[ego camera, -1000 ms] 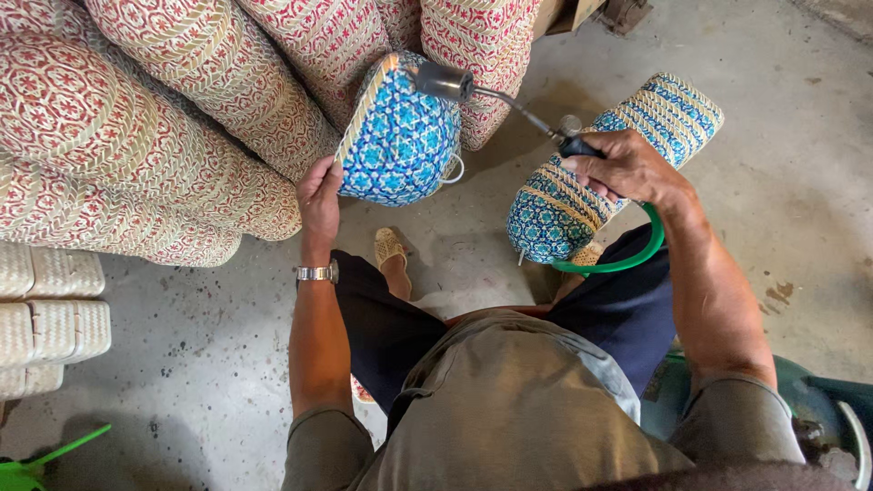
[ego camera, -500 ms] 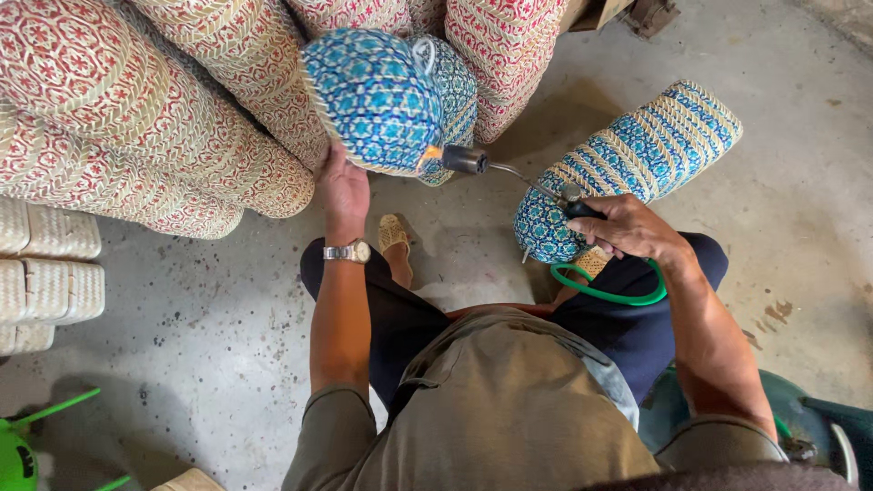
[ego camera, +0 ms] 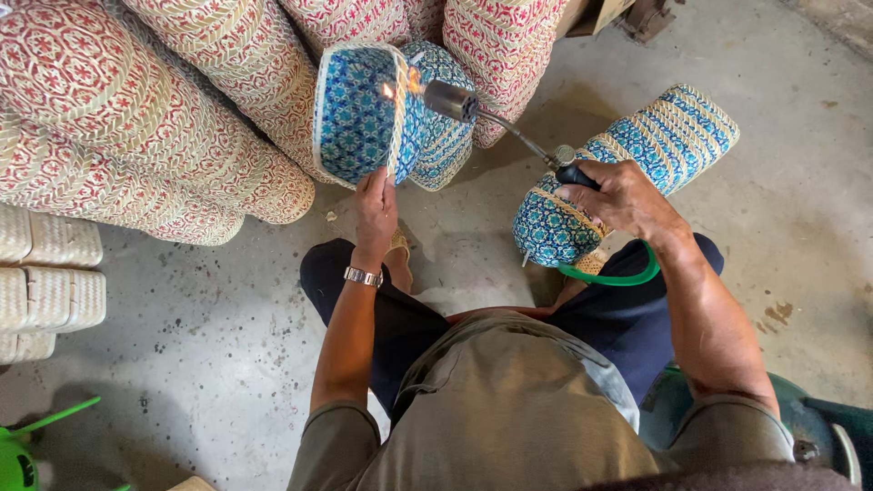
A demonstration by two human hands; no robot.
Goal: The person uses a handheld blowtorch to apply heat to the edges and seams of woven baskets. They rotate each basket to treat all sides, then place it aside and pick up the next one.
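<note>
My left hand (ego camera: 376, 211) holds up a blue patterned woven basket lid (ego camera: 356, 114) by its lower edge, rim turned to the right. My right hand (ego camera: 617, 195) grips the black handle of a gas torch (ego camera: 491, 116), whose metal nozzle points at the lid's rim, where a small flame (ego camera: 393, 89) burns. A green hose (ego camera: 618, 275) loops below the right hand. Behind the lid stands another blue woven basket (ego camera: 444, 127). A stack of blue woven baskets (ego camera: 637, 164) lies on its side on the floor under my right hand.
Rows of red patterned woven baskets (ego camera: 164, 109) lie piled at the upper left. Plain cream baskets (ego camera: 45, 282) sit at the left edge. A green plastic object (ego camera: 23, 450) is at the lower left. The floor is grey concrete (ego camera: 209, 336). A green seat edge (ego camera: 809, 427) shows at lower right.
My left hand has turned the blue lid from face-on to edge-on. The torch nozzle has risen to its rim, and a flame now shows there.
</note>
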